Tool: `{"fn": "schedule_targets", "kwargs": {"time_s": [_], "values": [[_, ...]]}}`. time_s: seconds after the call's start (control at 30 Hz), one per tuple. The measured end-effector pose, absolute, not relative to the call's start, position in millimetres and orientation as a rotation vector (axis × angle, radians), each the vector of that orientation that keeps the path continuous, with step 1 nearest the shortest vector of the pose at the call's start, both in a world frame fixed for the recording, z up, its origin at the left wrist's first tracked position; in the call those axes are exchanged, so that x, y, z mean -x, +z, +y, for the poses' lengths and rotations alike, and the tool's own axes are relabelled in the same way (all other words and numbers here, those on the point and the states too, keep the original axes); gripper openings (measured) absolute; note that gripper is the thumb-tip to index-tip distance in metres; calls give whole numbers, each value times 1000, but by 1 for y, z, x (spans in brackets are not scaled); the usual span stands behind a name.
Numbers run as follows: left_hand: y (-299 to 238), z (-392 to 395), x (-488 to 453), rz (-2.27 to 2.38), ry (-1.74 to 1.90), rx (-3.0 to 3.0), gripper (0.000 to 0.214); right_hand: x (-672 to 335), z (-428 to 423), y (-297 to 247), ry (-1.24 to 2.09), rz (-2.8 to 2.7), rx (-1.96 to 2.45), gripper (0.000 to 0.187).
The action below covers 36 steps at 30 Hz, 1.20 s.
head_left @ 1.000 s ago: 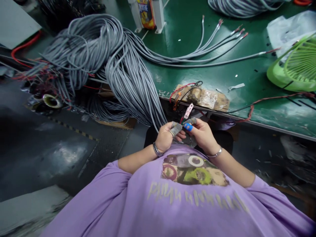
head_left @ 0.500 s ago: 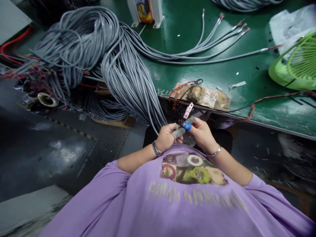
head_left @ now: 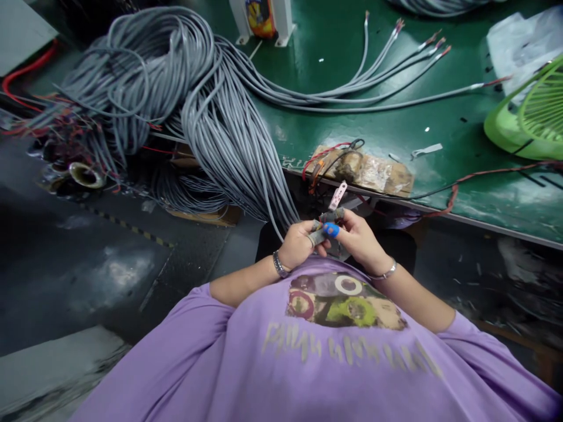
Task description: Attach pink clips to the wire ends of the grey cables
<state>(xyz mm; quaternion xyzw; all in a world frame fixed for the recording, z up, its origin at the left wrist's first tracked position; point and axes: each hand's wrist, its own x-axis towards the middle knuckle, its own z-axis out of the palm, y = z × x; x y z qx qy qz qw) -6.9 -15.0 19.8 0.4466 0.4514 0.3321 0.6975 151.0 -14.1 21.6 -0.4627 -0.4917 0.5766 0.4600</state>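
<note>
My left hand point(head_left: 298, 245) and my right hand point(head_left: 358, 240) meet close to my chest, just below the edge of the green table point(head_left: 396, 123). Both are closed in a pinch on the stripped end of a grey cable point(head_left: 276, 220) that runs up to the big bundle. Grey cots cover my left fingertips, and a blue cot point(head_left: 331, 230) sits on my right thumb. Thin coloured wires show between the fingertips. A small white tag point(head_left: 338, 196) hangs just above my hands.
A thick bundle of grey cables point(head_left: 220, 129) drapes off the table's left edge. Several cut cables with stripped ends point(head_left: 396, 58) lie across the table. A taped cardboard pad with red and black wires point(head_left: 360, 167) sits at the near edge. A green fan point(head_left: 528, 117) lies at right.
My hands have stayed pinched together on the cable end, with my right thumb shifting slightly over the wires. The view has tilted a little.
</note>
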Motion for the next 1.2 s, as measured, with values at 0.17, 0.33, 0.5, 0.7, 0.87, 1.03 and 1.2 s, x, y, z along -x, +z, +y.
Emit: {"fn": "schedule_targets", "kwargs": {"time_s": [0.17, 0.33, 0.5, 0.7, 0.87, 1.03, 1.2], "values": [[22, -17, 8, 1037, 731, -1045, 38, -146, -16, 26, 1480, -1123, 1114, 23], [25, -19, 7, 1070, 761, -1044, 39, -146, -18, 20, 1426, -1023, 1164, 16], [22, -17, 6, 1059, 766, -1011, 38, -140, -19, 15, 1552, -706, 1132, 15], [22, -12, 9, 952, 605, -957, 39, -140, -16, 18, 1897, -490, 986, 22], [23, -13, 10, 980, 642, -934, 37, -150, -10, 14, 1902, -466, 991, 32], [20, -14, 9, 1018, 754, -901, 36, -160, -12, 9, 1841, -501, 1044, 42], [19, -13, 8, 1034, 783, -902, 34, -163, -16, 9, 1796, -618, 1044, 44]]}}
